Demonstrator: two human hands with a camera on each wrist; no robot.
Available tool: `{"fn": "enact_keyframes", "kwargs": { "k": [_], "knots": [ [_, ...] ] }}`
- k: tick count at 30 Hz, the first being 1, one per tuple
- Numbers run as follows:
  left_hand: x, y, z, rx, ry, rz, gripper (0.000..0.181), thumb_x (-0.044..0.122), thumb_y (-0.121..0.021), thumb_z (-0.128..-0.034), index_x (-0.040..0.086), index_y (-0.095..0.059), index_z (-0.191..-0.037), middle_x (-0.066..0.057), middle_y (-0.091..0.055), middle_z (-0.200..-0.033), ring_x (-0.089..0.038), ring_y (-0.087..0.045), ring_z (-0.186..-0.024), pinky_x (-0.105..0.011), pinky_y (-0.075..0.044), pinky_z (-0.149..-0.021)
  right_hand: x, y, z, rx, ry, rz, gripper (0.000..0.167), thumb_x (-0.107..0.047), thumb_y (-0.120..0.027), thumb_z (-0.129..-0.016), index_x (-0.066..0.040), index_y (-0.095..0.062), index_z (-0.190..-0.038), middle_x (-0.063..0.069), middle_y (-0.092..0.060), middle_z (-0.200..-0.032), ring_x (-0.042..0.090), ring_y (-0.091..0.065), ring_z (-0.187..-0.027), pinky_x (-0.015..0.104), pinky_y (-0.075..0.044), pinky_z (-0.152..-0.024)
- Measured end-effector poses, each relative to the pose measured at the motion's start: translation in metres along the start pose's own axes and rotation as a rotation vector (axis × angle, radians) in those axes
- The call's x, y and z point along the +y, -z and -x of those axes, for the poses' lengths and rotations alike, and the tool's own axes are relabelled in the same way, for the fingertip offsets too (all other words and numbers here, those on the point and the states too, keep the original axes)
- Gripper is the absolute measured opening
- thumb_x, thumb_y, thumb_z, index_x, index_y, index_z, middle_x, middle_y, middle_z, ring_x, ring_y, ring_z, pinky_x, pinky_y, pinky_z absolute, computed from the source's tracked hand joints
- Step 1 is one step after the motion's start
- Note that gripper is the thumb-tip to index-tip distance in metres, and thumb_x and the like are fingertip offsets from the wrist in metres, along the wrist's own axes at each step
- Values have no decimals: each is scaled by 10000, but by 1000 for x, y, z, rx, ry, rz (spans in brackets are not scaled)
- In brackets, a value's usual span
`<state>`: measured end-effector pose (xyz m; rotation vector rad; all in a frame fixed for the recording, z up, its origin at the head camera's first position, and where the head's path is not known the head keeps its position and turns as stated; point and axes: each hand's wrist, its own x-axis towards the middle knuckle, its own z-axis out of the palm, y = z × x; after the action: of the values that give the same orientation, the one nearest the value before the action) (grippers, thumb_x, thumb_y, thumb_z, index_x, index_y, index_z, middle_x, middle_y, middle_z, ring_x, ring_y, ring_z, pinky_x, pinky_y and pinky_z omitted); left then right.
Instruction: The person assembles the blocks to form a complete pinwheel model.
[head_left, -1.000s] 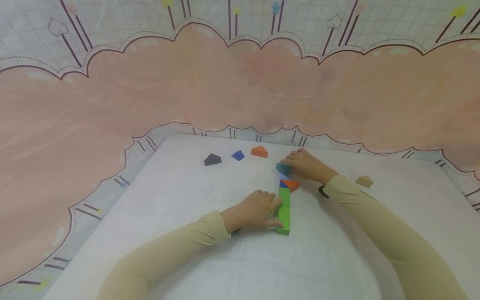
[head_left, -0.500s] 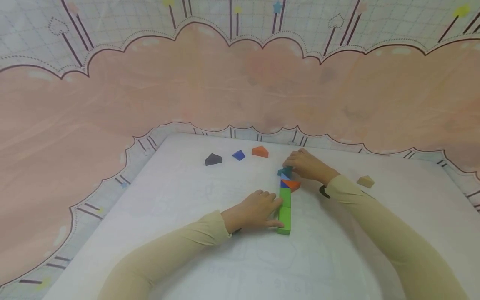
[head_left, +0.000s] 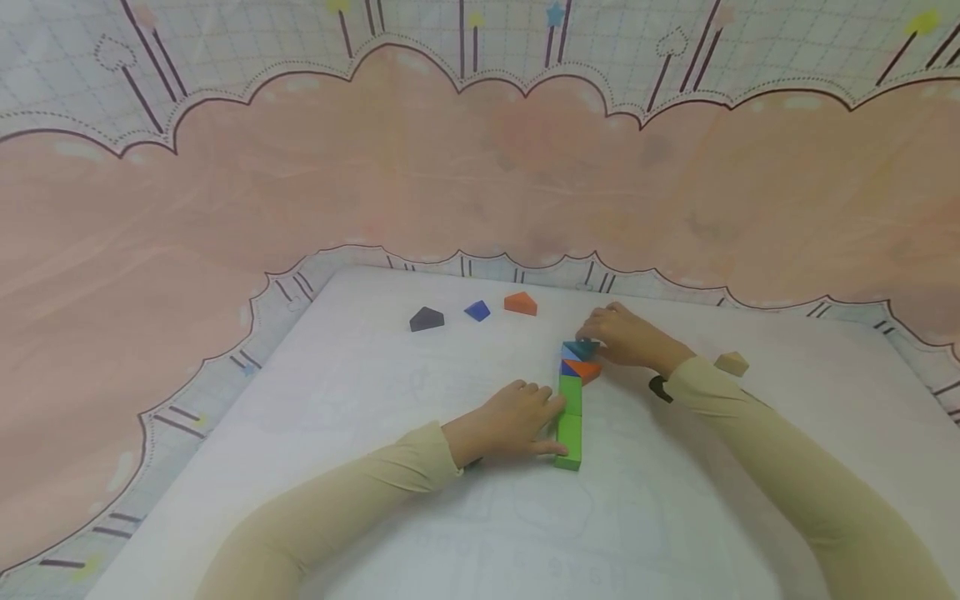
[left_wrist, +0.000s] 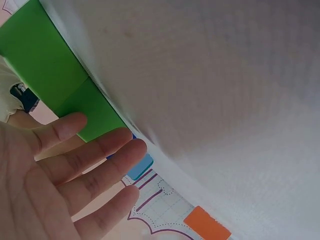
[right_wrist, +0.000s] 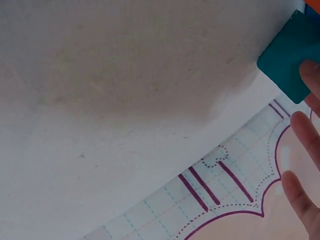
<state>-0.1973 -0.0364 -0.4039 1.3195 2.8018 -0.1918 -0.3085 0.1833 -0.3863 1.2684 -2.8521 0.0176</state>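
Two green blocks (head_left: pixel 569 437) lie end to end in a row. My left hand (head_left: pixel 513 421) rests against their left side, its thumb and fingers spread along them; the left wrist view shows these fingers fairly straight. Beyond the green blocks sit a small dark blue triangle (head_left: pixel 566 368), an orange triangular block (head_left: pixel 588 372) and a light blue triangular block (head_left: pixel 567 353). At the far end my right hand (head_left: pixel 626 336) holds a teal triangular block (head_left: pixel 583 349) by its fingertips, against the light blue one. In the right wrist view one finger touches the teal block's face (right_wrist: pixel 287 60); the thumb is hidden.
Loose blocks lie on the white tabletop (head_left: pixel 360 392): a dark grey one (head_left: pixel 427 319), a blue one (head_left: pixel 477 311) and an orange one (head_left: pixel 521 303) at the back, and a tan one (head_left: pixel 731 363) right of my right hand. A patterned cloth (head_left: pixel 480 183) hangs behind.
My right hand has moved slightly right and nearer, turning the teal block and bringing it up against the light blue one. My left hand has stayed on the green blocks.
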Motion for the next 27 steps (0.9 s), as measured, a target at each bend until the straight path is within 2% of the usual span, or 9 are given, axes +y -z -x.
{"fn": "enact_keyframes", "kwargs": {
  "k": [5,12,21,27],
  "knots": [
    [0,1,0,3,-3,-11,609,674,-448,-858,170,-487,-1198,24,-562,-950,-112,-512,-830,-267,-449,-837,-2,1,1,-23,-13,11,316,-148,-767,-770,-124,-696,-1077,40,-702,-1062,229,-601,-1040,454,-435,-960],
    [0,1,0,-7,-4,15,592,660,-459,-862,173,-485,-1198,23,-567,-963,-113,-521,-849,-278,-452,-858,-1,2,-3,-11,-9,20,280,-98,-754,-776,-113,-707,-1052,58,-702,-1049,234,-607,-1020,453,-444,-950],
    [-1,-1,-2,-25,8,23,607,669,-453,-859,177,-480,-1214,22,-568,-983,-116,-520,-864,-284,-450,-871,3,3,-26,-25,-21,30,252,-50,-710,-809,-133,-707,-1047,57,-699,-1065,245,-599,-1059,506,-405,-1006],
    [-1,-2,-2,-24,6,19,607,666,-451,-862,174,-481,-1215,19,-565,-986,-121,-522,-871,-293,-450,-882,2,-1,-41,5,36,71,281,-16,-706,-800,-166,-707,-1037,31,-705,-1040,236,-611,-1056,524,-379,-1032]
  ]
}}
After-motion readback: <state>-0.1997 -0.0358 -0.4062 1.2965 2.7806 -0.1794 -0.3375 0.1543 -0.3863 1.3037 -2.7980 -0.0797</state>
